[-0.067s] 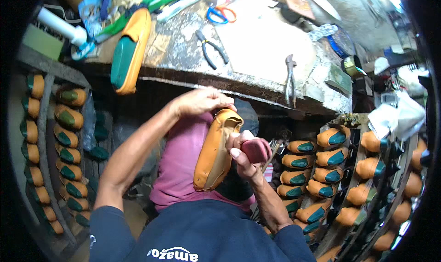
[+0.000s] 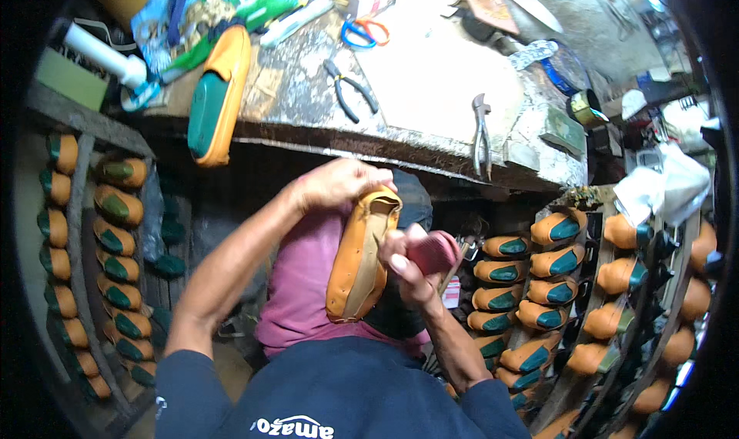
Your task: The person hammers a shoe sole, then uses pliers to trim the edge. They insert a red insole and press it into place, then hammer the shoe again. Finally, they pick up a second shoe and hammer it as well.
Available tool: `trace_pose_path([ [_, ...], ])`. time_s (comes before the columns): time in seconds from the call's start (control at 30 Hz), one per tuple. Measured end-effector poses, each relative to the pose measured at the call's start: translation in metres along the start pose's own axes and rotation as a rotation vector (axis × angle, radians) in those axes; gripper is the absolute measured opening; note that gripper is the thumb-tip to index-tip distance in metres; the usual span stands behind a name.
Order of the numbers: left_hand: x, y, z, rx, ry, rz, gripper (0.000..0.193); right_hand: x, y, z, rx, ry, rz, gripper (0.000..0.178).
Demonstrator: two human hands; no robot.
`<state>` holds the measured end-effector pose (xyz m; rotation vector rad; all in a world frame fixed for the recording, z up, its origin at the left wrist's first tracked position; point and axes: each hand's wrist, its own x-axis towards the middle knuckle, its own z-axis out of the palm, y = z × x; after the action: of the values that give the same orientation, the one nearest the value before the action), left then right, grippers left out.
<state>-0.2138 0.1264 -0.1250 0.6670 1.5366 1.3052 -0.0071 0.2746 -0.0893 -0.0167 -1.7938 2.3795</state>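
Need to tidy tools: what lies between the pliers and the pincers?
Between the pliers and pincers shows only bare, pale worktop, in the head view.

One orange-and-tan leather shoe (image 2: 349, 258) and one rounded dark-red object (image 2: 435, 253) are seen with one orange-and-green leather slip-on (image 2: 227, 100); one pair of blue-and-orange-handled scissors (image 2: 353, 38); one pair of dark-handled metal pliers (image 2: 342, 88); one pair of dull metal pincers (image 2: 480, 119); at least eight orange-and-green shoes (image 2: 56, 263) in the far-left column; more on the right, too crowded to count.

Navy short-sleeved shirt (image 2: 346, 381), white print (image 2: 296, 427)
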Motion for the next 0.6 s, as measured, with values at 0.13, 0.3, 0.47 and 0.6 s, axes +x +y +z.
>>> trace_pose_path([
  [0.13, -0.021, -0.003, 0.048, 0.176, 0.267, 0.282, 0.049, -0.035, -0.048, 0.002, 0.187, 0.126, -0.123, 0.027],
  [0.3, -0.070, 0.033, 0.091, 0.427, 0.546, 0.616, 0.026, -0.048, -0.089, -0.009, 0.092, 0.281, -0.198, 0.024],
  [0.47, -0.126, 0.048, 0.094, 0.447, 0.969, 0.666, 0.023, -0.038, -0.107, 0.000, -0.110, 0.296, -0.175, 0.017],
  [0.6, -0.139, 0.012, 0.072, -0.051, 1.257, 0.552, 0.031, -0.004, -0.110, 0.010, -0.733, 0.119, -0.120, 0.040],
])
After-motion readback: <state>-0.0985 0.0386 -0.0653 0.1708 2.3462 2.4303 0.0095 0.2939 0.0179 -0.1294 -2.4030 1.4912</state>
